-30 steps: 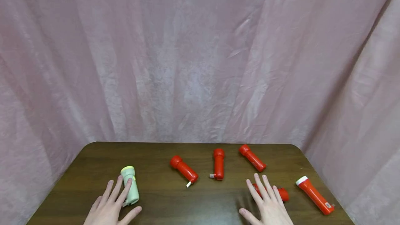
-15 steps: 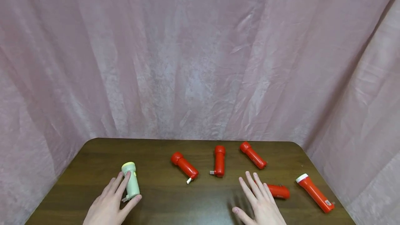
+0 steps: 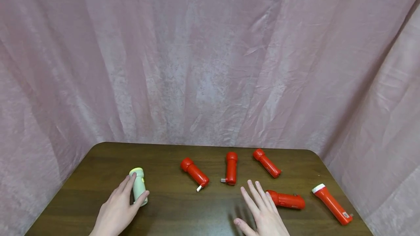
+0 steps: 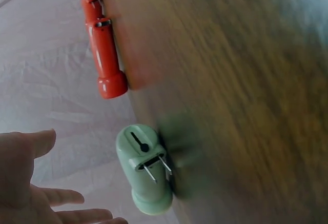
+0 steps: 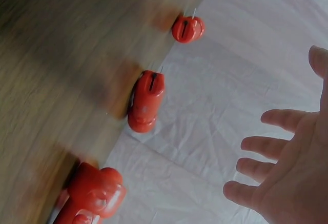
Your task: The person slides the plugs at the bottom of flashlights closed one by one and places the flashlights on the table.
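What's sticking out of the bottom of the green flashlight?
The left wrist view shows two metal plug prongs folded out from the base of the green flashlight, beside the left hand. What is inside it is hidden.

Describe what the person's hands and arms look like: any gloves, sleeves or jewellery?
Both are bare. The left hand and the right hand wear no gloves, and no rings show on the fingers. No sleeve, watch or bracelet appears in the part of each wrist that is in view. The nails look short and unpainted.
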Tool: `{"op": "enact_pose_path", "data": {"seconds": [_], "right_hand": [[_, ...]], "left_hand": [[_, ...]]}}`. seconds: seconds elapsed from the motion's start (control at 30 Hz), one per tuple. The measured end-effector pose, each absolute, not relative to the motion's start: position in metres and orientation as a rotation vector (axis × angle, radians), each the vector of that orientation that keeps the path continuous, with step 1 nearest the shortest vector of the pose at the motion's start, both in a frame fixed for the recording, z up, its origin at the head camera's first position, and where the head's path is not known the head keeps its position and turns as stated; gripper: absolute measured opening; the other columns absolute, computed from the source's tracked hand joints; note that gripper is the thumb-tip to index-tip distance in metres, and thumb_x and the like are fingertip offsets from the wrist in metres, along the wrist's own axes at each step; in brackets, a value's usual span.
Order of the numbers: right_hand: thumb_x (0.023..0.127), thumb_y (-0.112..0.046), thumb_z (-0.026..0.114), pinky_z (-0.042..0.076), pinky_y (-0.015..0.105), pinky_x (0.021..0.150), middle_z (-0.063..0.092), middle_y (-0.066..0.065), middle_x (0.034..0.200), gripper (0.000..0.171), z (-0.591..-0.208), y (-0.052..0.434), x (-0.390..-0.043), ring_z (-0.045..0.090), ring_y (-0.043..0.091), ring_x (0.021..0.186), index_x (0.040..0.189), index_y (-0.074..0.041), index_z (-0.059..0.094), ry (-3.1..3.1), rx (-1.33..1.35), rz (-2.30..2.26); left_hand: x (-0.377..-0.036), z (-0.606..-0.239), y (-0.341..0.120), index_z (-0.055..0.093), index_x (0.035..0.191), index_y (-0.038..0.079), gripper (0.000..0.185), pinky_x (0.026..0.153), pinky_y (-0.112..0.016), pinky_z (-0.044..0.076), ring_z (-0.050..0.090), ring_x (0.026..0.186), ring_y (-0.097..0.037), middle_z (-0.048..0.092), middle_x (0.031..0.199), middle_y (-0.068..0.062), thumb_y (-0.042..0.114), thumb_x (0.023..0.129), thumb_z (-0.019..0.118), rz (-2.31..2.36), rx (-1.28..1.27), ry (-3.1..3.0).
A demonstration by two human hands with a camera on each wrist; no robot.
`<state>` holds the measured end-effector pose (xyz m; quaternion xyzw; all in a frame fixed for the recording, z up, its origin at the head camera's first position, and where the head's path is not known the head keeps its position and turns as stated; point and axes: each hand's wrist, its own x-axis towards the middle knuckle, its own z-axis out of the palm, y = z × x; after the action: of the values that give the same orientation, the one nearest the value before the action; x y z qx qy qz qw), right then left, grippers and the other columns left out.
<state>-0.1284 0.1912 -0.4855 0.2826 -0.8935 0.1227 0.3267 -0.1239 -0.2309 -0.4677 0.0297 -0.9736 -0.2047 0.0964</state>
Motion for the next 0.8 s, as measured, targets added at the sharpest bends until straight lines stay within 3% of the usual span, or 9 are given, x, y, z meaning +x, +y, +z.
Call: {"op": "enact_pose_path", "data": {"seconds": [0.27,0.5,0.6,0.67,0.8], "right_hand": [[0.098,-0.07,0.057,-0.009,0.014,0.132,0.059,0.013,0.153,0.075,-0.484,0.178,-0.13,0.01,0.005,0.166,0.151,-0.018,0.057,-2.306,0.775,0.313],[0.101,-0.066,0.054,-0.006,0.014,0.133,0.059,0.014,0.154,0.071,-0.483,0.157,-0.131,0.012,0.006,0.166,0.149,-0.014,0.059,-2.288,0.818,0.351],[0.102,-0.064,0.054,-0.003,0.013,0.132,0.059,0.012,0.156,0.069,-0.483,0.147,-0.131,0.019,0.009,0.164,0.149,-0.014,0.059,-2.287,0.828,0.382],[0.102,-0.064,0.054,0.001,0.013,0.132,0.058,0.01,0.156,0.068,-0.482,0.14,-0.131,0.032,0.017,0.159,0.148,-0.014,0.06,-2.282,0.828,0.38],[0.103,-0.064,0.053,0.017,0.021,0.127,0.059,0.008,0.156,0.067,-0.48,0.128,-0.129,0.049,0.026,0.146,0.146,-0.014,0.061,-2.284,0.83,0.366]], "left_hand": [[-0.139,-0.469,-0.236,0.039,0.157,-0.005,0.083,0.089,-0.07,0.056,0.054,0.131,-0.063,0.042,0.155,-0.042,0.052,0.102,0.063,-0.575,0.14,-2.958],[-0.149,-0.469,-0.237,0.035,0.155,-0.013,0.087,0.087,-0.068,0.058,0.058,0.123,-0.064,0.045,0.147,-0.048,0.048,0.101,0.066,-0.571,0.153,-2.966],[-0.152,-0.469,-0.237,0.032,0.156,-0.015,0.09,0.087,-0.066,0.059,0.06,0.121,-0.063,0.046,0.145,-0.049,0.047,0.101,0.067,-0.583,0.163,-2.967],[-0.154,-0.469,-0.237,0.03,0.156,-0.016,0.091,0.085,-0.064,0.059,0.061,0.12,-0.062,0.047,0.144,-0.049,0.047,0.101,0.067,-0.59,0.169,-2.975],[-0.158,-0.47,-0.238,0.03,0.155,-0.017,0.09,0.084,-0.063,0.059,0.063,0.116,-0.06,0.049,0.142,-0.048,0.045,0.101,0.067,-0.577,0.174,-2.993]]}}
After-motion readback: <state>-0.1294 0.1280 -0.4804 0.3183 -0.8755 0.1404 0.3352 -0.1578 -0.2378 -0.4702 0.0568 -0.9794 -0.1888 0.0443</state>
